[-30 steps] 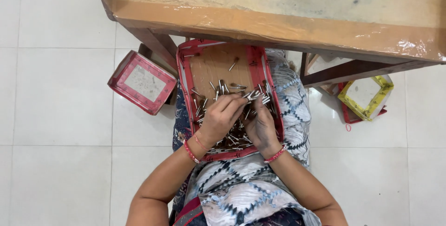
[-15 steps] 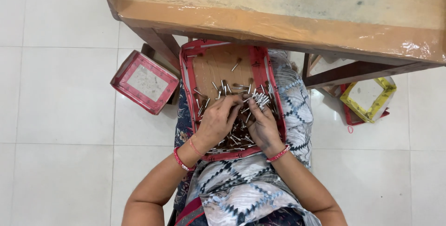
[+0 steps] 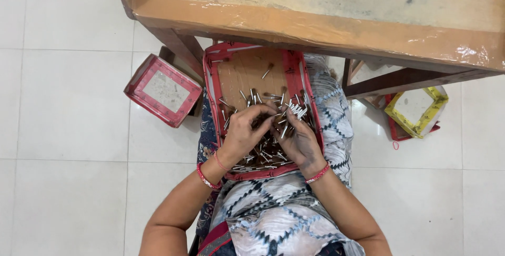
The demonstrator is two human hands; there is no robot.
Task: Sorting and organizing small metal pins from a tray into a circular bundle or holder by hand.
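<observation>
On the floor at the left lies a red-edged box, well apart from the hands. The person sits with a red-rimmed tray on the lap, its far edge tucked under the wooden table. The near half of the tray is covered with small metal pins; they lie in every direction, so no single long axis rules.

The left hand rests on the heap near the tray's left edge, fingers curled down, tips pointing right toward the middle; what they pinch I cannot tell. Just right of these tips the right hand holds a small bundle of pins, gathered parallel, their ends fanning toward the tray's far right corner. The two hands nearly touch over the middle. The loose pins lie beneath and toward the near edge, equally close to both hands.

At the far right, a yellow-edged box stands on the floor beside the table leg.
</observation>
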